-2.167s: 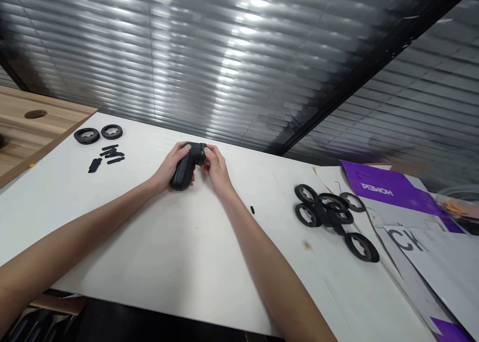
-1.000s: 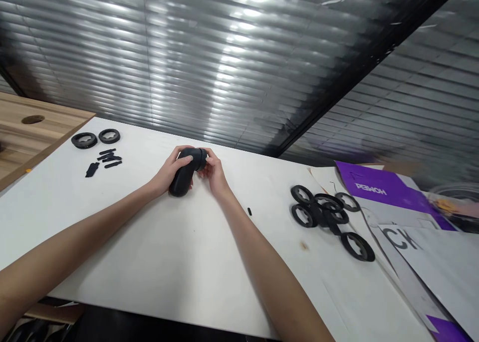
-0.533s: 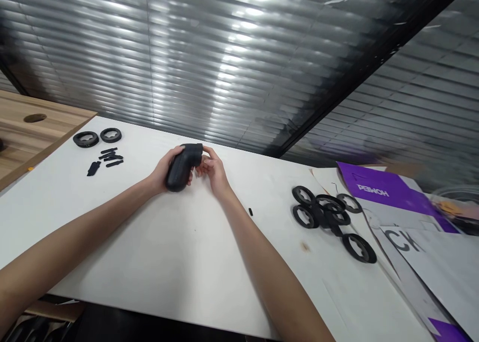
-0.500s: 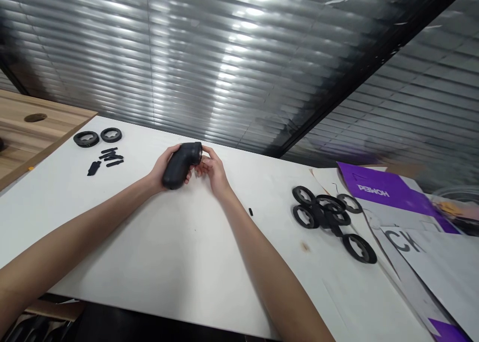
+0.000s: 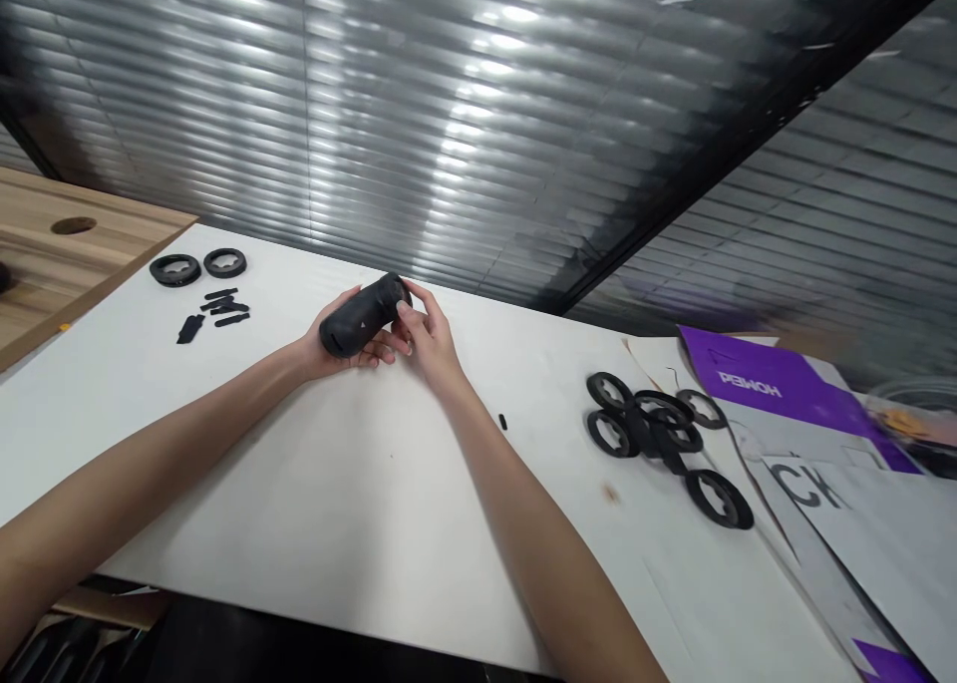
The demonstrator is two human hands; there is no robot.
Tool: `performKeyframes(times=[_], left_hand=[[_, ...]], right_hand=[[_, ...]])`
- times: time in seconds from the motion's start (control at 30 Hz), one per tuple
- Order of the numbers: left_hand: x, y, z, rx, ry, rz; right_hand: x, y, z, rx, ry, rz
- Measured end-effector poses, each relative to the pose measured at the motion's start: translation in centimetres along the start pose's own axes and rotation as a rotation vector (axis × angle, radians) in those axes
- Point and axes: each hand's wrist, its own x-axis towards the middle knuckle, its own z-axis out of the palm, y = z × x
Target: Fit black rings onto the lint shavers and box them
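A black, rounded handheld device [image 5: 360, 322] with a bent head and a small light mark on its body is held above the white table. My left hand [image 5: 329, 339] is closed around its body from the left and beneath, the fingertips showing under it. At the head end, my right hand [image 5: 428, 332] has thumb and fingers pressed on the round end face. What lies under the right fingertips is partly hidden. A small black piece [image 5: 502, 422] lies on the table, right of my right wrist.
At the left lie two black rings [image 5: 175, 269] and several flat black strips [image 5: 224, 306]. More black rings [image 5: 611, 434] are piled at the right, beside purple-and-white printed cardboard [image 5: 778, 384]. A wooden board [image 5: 135, 226] borders the left side; a slatted metallic blind [image 5: 374, 115] stands behind the table [image 5: 299, 523].
The device has turned in my hands, so its lower end has risen and the light mark now shows. My right thumb has come onto the head's end face.
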Motion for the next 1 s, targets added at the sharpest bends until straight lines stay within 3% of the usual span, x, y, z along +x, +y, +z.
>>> performKeyframes(times=[0.33, 0.63, 0.83, 1.0], left_hand=[[-0.3, 0.4, 0.1, 0.131, -0.090, 0.001], [-0.5, 0.5, 1.0, 0.106, -0.004, 0.009], [-0.8, 0.6, 1.0, 0.218, -0.055, -0.094], [-1.1, 0.3, 1.9, 0.310, -0.002, -0.106]], right_hand=[[-0.1, 0.1, -0.2, -0.035, -0.019, -0.037], [0.1, 0.3, 0.0, 0.016, -0.035, -0.024], [0.3, 0.4, 0.0, 0.000, 0.022, -0.040], [0.6, 0.9, -0.3, 0.016, 0.056, -0.070]])
